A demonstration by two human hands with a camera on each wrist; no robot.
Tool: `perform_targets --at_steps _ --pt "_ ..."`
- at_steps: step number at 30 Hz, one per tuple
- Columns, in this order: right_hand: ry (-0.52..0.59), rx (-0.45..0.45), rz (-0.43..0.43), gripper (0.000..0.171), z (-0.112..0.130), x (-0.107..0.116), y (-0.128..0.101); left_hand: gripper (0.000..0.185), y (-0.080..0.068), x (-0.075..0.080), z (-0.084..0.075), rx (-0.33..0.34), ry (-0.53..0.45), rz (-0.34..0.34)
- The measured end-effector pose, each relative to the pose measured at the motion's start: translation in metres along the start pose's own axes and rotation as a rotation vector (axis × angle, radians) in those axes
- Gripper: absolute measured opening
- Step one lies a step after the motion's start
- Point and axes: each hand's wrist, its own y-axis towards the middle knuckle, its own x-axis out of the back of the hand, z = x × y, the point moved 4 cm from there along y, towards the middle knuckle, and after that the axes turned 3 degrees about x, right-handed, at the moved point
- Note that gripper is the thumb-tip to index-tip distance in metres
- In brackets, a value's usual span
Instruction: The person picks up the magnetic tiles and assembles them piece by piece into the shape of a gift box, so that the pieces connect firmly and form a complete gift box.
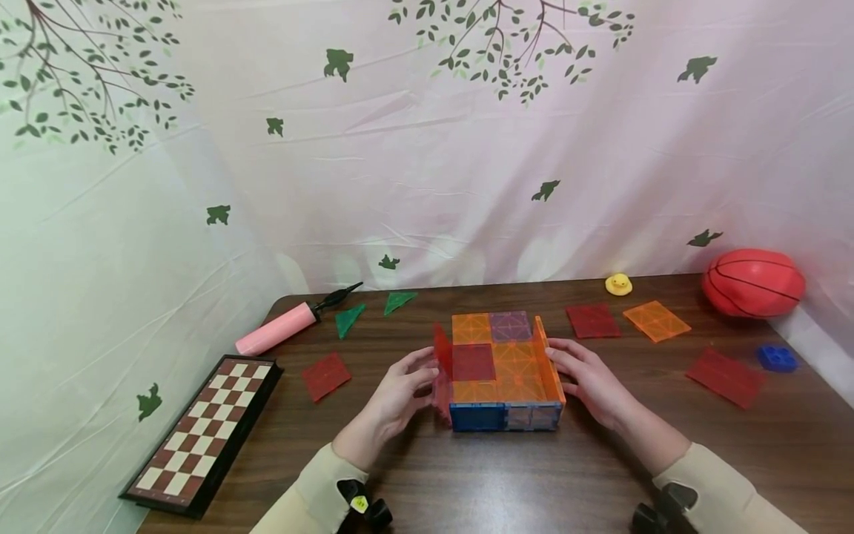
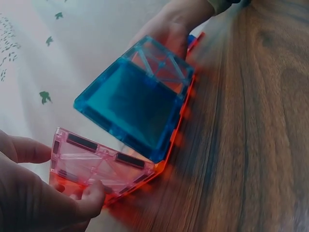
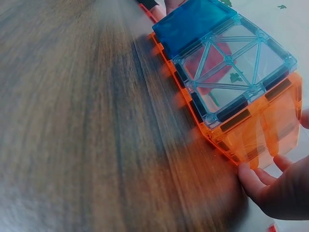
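A shallow box of magnetic tiles (image 1: 497,363) stands mid-table, with an orange, purple and red floor. Its front wall is made of blue tiles (image 1: 505,415) (image 2: 140,104) (image 3: 198,21). My left hand (image 1: 427,371) (image 2: 58,174) pinches the pink-red left wall tile (image 1: 442,367) (image 2: 96,164), thumb on its outer face and fingers at its top edge. My right hand (image 1: 563,367) (image 3: 270,179) lies with straight fingers against the upright orange right wall tile (image 1: 548,363) (image 3: 263,128).
On the brown table (image 1: 467,482) lie a chessboard (image 1: 200,434), a pink pump (image 1: 276,328), two green triangles (image 1: 350,319), and loose red tiles (image 1: 325,375) (image 1: 592,320) (image 1: 726,377). To the right lie an orange tile (image 1: 657,320), a yellow duck (image 1: 618,284), a blue brick (image 1: 777,358) and a red ball (image 1: 752,282).
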Motion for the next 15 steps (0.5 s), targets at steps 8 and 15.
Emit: perform_targets --at_steps 8,15 --pt "0.006 0.0 0.0 0.073 0.0 0.0 0.001 0.055 0.004 -0.014 0.004 0.007 0.004 0.017" --pt "-0.004 -0.007 -0.008 0.074 0.0 0.0 0.001 0.058 0.0 -0.018 0.008 0.04 0.016 0.005"
